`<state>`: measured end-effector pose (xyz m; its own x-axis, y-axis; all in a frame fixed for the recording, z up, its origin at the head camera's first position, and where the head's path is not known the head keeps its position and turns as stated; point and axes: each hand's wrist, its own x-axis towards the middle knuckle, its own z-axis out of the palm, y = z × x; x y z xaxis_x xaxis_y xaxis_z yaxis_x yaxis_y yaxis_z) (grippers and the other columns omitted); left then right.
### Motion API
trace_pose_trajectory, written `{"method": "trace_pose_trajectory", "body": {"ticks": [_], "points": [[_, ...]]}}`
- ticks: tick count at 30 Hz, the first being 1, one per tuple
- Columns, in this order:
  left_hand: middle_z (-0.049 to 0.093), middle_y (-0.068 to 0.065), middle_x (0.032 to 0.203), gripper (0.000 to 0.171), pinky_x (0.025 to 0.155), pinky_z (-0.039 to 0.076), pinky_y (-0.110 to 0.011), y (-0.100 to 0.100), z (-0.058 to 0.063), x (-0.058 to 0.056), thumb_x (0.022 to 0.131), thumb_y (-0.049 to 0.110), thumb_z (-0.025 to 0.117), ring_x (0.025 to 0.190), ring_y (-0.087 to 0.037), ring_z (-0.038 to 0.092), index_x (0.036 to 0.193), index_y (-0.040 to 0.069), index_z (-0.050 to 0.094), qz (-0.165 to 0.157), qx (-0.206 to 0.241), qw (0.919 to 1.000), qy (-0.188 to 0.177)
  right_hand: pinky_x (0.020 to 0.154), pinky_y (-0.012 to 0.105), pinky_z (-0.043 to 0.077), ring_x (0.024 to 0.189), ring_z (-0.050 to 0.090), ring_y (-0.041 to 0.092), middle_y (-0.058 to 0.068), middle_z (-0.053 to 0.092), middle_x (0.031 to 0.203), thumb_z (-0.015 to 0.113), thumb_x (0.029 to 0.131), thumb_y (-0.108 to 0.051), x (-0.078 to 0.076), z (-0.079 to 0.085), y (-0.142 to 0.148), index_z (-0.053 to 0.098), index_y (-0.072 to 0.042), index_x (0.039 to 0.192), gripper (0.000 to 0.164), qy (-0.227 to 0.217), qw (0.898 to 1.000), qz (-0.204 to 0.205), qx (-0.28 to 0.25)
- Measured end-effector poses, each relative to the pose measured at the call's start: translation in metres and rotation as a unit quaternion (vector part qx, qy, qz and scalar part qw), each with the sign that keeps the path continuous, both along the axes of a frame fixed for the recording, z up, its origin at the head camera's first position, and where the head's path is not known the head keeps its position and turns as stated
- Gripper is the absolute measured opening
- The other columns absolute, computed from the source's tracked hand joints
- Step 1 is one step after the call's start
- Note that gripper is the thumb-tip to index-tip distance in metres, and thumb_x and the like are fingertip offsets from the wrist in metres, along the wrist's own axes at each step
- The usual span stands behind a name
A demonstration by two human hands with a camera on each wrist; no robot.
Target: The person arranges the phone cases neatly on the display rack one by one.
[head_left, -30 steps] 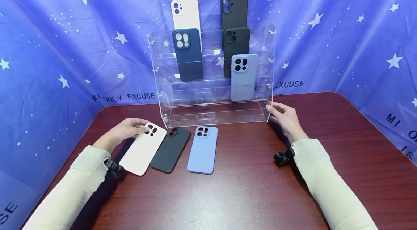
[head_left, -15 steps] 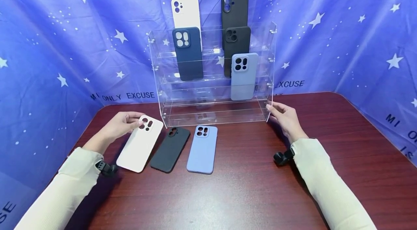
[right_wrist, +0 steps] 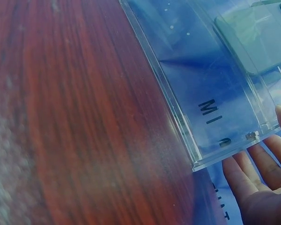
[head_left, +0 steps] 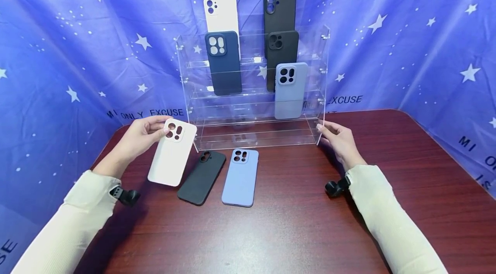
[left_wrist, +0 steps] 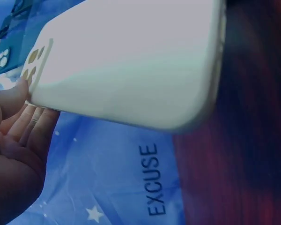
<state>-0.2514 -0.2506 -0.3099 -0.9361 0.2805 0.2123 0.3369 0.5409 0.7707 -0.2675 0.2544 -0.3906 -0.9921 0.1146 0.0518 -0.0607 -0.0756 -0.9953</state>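
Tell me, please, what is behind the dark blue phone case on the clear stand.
Behind the dark blue case is a white case. Its upper part shows above, with a narrow strip at the picture's right. Most of its lower part is covered.

Head view forward-down; wrist views close

our left sleeve (head_left: pixel 58 235) and right sleeve (head_left: pixel 395 220) are long and pale cream, fine ribbing showing on the left one, and each ends in a broad, slightly rumpled cuff (head_left: pixel 88 191). by the cuffs we wear a left camera (head_left: pixel 128 197) and a right camera (head_left: pixel 334 188), both small, black and rounded.
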Motion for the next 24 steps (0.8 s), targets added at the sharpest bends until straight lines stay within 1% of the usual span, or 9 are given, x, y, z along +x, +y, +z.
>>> {"method": "trace_pose_trajectory", "body": {"ticks": [2, 5, 8, 13, 15, 18, 21, 23, 24], "points": [[0.068, -0.020, 0.105, 0.039, 0.073, 0.052, -0.014, 0.005, 0.004, -0.001, 0.095, 0.009, 0.056, 0.083, 0.003, 0.063, 0.130, -0.006, 0.051, 0.002, 0.010, 0.9999, 0.013, 0.079, 0.022, 0.054, 0.087, 0.063, 0.000, -0.014, 0.067, 0.089, 0.065, 0.090, -0.017, 0.000, 0.000, 0.000, 0.043, 0.015, 0.132, 0.058, 0.000, 1.000, -0.002, 0.003], [0.070, -0.004, 0.100, 0.039, 0.073, 0.052, -0.013, 0.016, 0.011, -0.005, 0.094, 0.009, 0.057, 0.084, 0.003, 0.063, 0.130, -0.005, 0.052, 0.004, 0.030, 0.9989, 0.037, 0.079, 0.022, 0.054, 0.086, 0.062, 0.001, -0.013, 0.067, 0.089, 0.065, 0.090, -0.016, 0.000, 0.000, 0.000, 0.043, 0.016, 0.131, 0.056, 0.001, 1.000, -0.005, 0.001], [0.068, 0.010, 0.094, 0.038, 0.073, 0.051, -0.012, 0.031, 0.020, -0.009, 0.094, 0.006, 0.057, 0.083, 0.003, 0.063, 0.130, -0.005, 0.052, 0.004, 0.071, 0.9957, 0.059, 0.079, 0.023, 0.054, 0.083, 0.063, 0.000, -0.013, 0.067, 0.088, 0.064, 0.090, -0.014, 0.001, 0.001, -0.001, 0.042, 0.017, 0.131, 0.056, 0.002, 1.000, -0.002, -0.003], [0.066, 0.016, 0.087, 0.036, 0.072, 0.052, -0.013, 0.058, 0.031, -0.019, 0.093, -0.001, 0.055, 0.076, 0.000, 0.063, 0.127, -0.009, 0.052, -0.006, 0.156, 0.9836, 0.090, 0.078, 0.021, 0.054, 0.080, 0.062, -0.004, -0.017, 0.066, 0.087, 0.063, 0.091, -0.015, 0.001, 0.002, -0.001, 0.042, 0.017, 0.132, 0.055, 0.005, 1.000, -0.002, 0.005], [0.067, 0.016, 0.086, 0.035, 0.071, 0.053, -0.013, 0.067, 0.034, -0.023, 0.093, -0.003, 0.054, 0.074, -0.001, 0.063, 0.127, -0.011, 0.051, -0.012, 0.189, 0.9767, 0.102, 0.078, 0.021, 0.054, 0.079, 0.062, -0.004, -0.016, 0.066, 0.089, 0.063, 0.091, -0.015, 0.002, 0.002, -0.001, 0.042, 0.017, 0.132, 0.056, 0.006, 1.000, -0.004, 0.003], [0.067, 0.015, 0.084, 0.035, 0.066, 0.052, -0.013, 0.081, 0.039, -0.028, 0.092, -0.005, 0.053, 0.070, -0.001, 0.062, 0.126, -0.013, 0.051, 0.001, 0.229, 0.9648, 0.129, 0.079, 0.022, 0.054, 0.079, 0.063, -0.003, -0.016, 0.066, 0.089, 0.062, 0.091, -0.014, 0.001, 0.002, -0.001, 0.042, 0.016, 0.132, 0.055, 0.003, 1.000, -0.002, 0.000], [0.067, 0.013, 0.083, 0.034, 0.065, 0.052, -0.013, 0.093, 0.045, -0.033, 0.091, -0.007, 0.053, 0.069, -0.001, 0.062, 0.125, -0.011, 0.052, 0.035, 0.275, 0.9482, 0.156, 0.081, 0.024, 0.053, 0.081, 0.064, 0.000, -0.015, 0.067, 0.088, 0.063, 0.091, -0.013, 0.001, 0.002, -0.002, 0.042, 0.016, 0.132, 0.054, -0.001, 1.000, -0.002, -0.005], [0.067, 0.010, 0.084, 0.034, 0.065, 0.051, -0.014, 0.100, 0.048, -0.037, 0.091, -0.007, 0.053, 0.069, -0.003, 0.061, 0.125, -0.009, 0.054, 0.059, 0.308, 0.9339, 0.172, 0.083, 0.025, 0.053, 0.084, 0.064, 0.001, -0.014, 0.067, 0.089, 0.063, 0.090, -0.013, 0.001, 0.001, -0.002, 0.043, 0.015, 0.131, 0.054, -0.003, 1.000, -0.001, -0.007], [0.067, 0.008, 0.084, 0.034, 0.066, 0.052, -0.015, 0.103, 0.050, -0.039, 0.091, -0.007, 0.054, 0.070, -0.005, 0.061, 0.125, -0.008, 0.054, 0.069, 0.329, 0.9251, 0.177, 0.083, 0.026, 0.053, 0.085, 0.064, 0.002, -0.013, 0.067, 0.090, 0.064, 0.090, -0.013, 0.001, 0.001, -0.002, 0.043, 0.015, 0.131, 0.054, -0.003, 1.000, -0.001, -0.010]]}}
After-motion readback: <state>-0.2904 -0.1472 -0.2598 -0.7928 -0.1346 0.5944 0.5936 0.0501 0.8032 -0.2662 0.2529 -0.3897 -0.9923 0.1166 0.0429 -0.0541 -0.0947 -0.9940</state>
